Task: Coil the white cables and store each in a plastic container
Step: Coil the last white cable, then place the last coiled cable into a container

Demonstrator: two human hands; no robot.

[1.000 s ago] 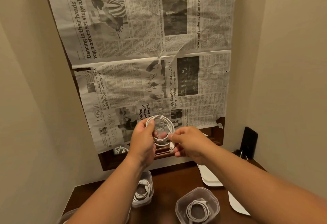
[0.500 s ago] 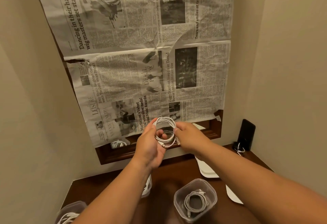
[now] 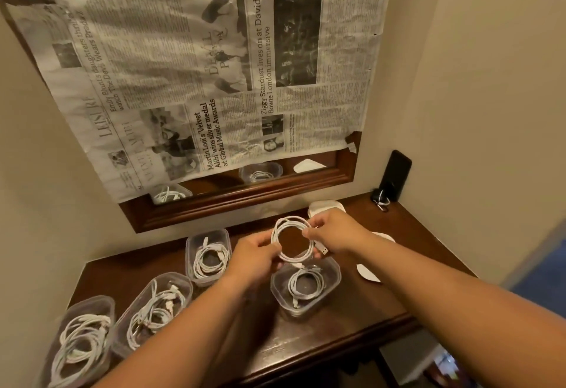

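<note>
Lowering the coiled white cable from in front of the newspaper to just above the plastic container on the counter. Pinching the coil's left edge with the left hand, fingers curled round the loops. Pinching the right edge with the right hand. Holding the coil clear of the second cable lying inside that container. Showing three further containers, each holding cables, lined up to the left.

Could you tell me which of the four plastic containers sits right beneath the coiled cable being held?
The rightmost container, standing alone under the coiled cable; the other three line up diagonally to its left.
</note>
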